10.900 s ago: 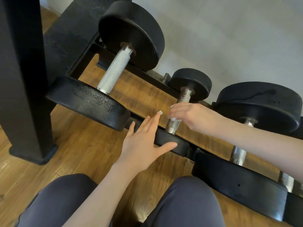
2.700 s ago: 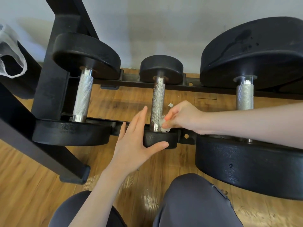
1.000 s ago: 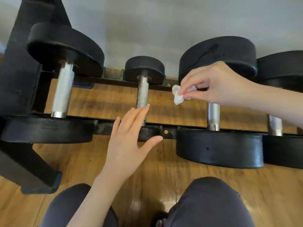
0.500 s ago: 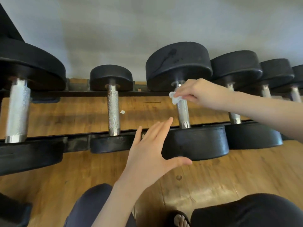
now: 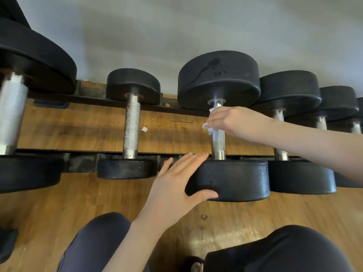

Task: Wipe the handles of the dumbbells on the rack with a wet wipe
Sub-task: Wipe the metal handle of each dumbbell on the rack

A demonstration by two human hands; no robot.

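Pinching a crumpled white wet wipe [image 5: 208, 128], the right hand [image 5: 234, 121] wraps it around the upper end of the knurled steel handle [image 5: 218, 140] of the large black dumbbell [image 5: 227, 179] on the black metal rack [image 5: 82, 164]. At that dumbbell's near head, the left hand [image 5: 174, 190] rests with fingers spread.

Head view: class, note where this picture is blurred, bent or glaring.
Head view: leftmost handle smeared by blur; rack rail bows from wide-angle distortion; glare patch on floor; right hand and wipe fairly sharp.

a small white scrap [image 5: 144, 129] lies on the wooden floor [image 5: 82, 201]; grey wall [image 5: 176, 32] behind.
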